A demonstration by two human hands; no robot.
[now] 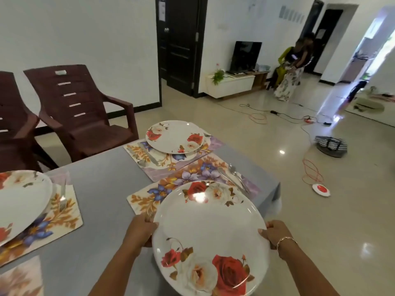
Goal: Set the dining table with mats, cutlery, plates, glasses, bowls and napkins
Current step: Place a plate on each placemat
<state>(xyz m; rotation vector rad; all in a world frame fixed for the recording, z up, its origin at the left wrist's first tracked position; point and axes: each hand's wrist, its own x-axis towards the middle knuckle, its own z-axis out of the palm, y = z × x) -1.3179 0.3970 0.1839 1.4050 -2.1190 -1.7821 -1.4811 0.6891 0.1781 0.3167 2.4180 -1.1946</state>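
Note:
I hold a large white plate [210, 229] with red and cream roses above the near floral mat [149, 196]. My left hand [141, 228] grips its left rim and my right hand [274, 232] grips its right rim. Spoons [236, 176] lie on the right side of that mat. Farther back, a second rose plate [174, 136] rests on another floral mat [154, 161] with cutlery [146, 155] beside it. At the left, a third plate [20, 201] sits on a mat [59, 216] with a fork [63, 199].
The grey table [102, 186] ends at a corner on the right. Two brown plastic chairs [79, 112] stand behind it. Cables [312, 171], a bag [331, 146] and a red-and-white disc [320, 190] lie on the tiled floor. People [292, 67] stand near the TV unit [233, 84].

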